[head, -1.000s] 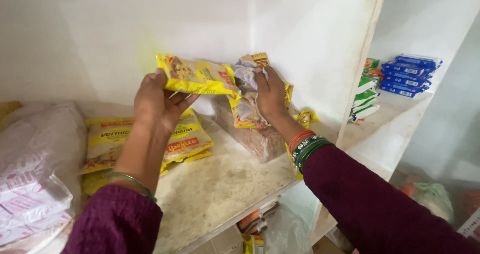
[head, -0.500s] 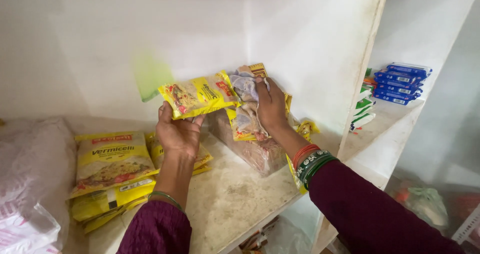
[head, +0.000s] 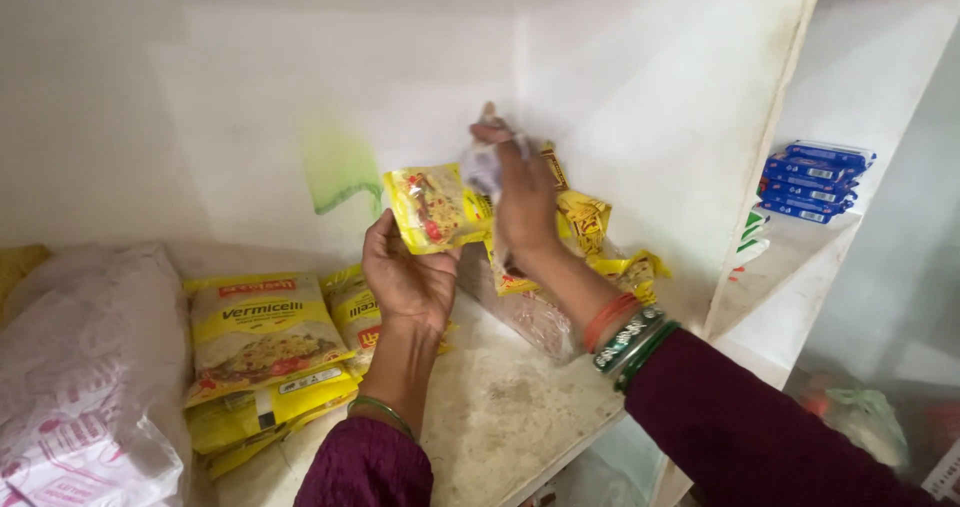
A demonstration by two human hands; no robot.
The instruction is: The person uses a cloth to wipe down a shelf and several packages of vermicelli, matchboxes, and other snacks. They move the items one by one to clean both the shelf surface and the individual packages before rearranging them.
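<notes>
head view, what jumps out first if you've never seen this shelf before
The two hands raised mid-shelf: the left hand holds a small yellow packet, and the right hand grips a crumpled clear wrapper above more yellow packs in the corner. At lower left lies a stack of large yellow packets, beside a white plastic sack.

Yellow packets [head: 262, 339] on shelf, perhaps noodles
</notes>
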